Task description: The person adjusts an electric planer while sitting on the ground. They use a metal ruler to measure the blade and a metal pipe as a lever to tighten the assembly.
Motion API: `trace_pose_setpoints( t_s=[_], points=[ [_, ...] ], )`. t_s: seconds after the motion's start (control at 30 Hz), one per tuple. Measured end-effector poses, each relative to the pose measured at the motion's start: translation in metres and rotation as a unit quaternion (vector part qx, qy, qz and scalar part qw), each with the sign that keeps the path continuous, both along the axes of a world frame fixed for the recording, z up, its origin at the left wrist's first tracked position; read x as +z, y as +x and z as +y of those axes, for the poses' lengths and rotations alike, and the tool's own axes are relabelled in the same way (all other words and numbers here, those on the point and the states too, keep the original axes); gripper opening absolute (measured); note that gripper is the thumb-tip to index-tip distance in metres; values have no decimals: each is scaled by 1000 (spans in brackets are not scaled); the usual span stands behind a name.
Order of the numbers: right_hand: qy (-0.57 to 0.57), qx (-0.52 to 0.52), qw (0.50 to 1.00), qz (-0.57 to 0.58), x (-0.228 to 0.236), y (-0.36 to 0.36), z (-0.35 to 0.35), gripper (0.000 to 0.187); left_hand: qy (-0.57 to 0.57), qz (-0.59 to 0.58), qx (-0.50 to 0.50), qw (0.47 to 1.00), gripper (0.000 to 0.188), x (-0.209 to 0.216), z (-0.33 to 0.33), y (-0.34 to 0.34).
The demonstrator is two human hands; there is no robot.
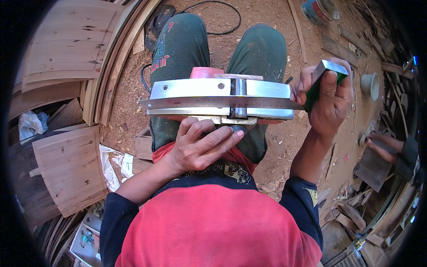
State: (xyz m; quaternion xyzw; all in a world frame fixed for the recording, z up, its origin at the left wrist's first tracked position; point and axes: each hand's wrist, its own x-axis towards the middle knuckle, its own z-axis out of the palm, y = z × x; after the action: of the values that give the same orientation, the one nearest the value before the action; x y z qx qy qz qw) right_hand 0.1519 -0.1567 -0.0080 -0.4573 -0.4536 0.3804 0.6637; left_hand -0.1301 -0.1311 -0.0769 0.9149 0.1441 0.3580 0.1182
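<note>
Leftmost, stacked curved wooden panels [71, 44] and a flatter board [73, 169] lie on the sawdust-strewn ground, well apart from the work. Nearer the middle, the person sits with an electric planer [213, 95] turned sole-up across the lap, its bright metal base facing the camera and its red body showing just behind. The left hand [198, 149] is closed around the near edge of the planer, fingers curled over a dark knob there, steadying the tool against the thighs. A steel ruler blade [213, 103] lies along the sole, crossing the cutter slot [240, 95] at the centre. Rightward, the right hand [327, 95] is clamped on the green stock [329, 78] of the square that carries this blade, thumb on its face, holding it past the planer's right end. Judging from this, the blade is being laid as a straightedge over the two halves of the sole; to do it well the blade should rest flat on both halves without rocking, the left hand should keep the planer from tilting, and the eye should look for light under the edge near the slot. Farther right stand a pale cup [369, 83] and wood offcuts [356, 213], and another person's hand [378, 141] rests at the edge.
</note>
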Motion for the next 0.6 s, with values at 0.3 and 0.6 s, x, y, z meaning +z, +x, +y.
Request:
trace_pose_setpoints(
  t_s=[0.3, 0.6],
  points=[
    [-7, -4, 1000, -7, 2, -6, 3, 29, -11, 1, 9, 1000, 44, 1, -1, 0],
    [-17, -1, 1000, -4, -1, -5, -3, 30, -14, -3, 7, 1000, 46, 2, -1, 0]
  ],
)
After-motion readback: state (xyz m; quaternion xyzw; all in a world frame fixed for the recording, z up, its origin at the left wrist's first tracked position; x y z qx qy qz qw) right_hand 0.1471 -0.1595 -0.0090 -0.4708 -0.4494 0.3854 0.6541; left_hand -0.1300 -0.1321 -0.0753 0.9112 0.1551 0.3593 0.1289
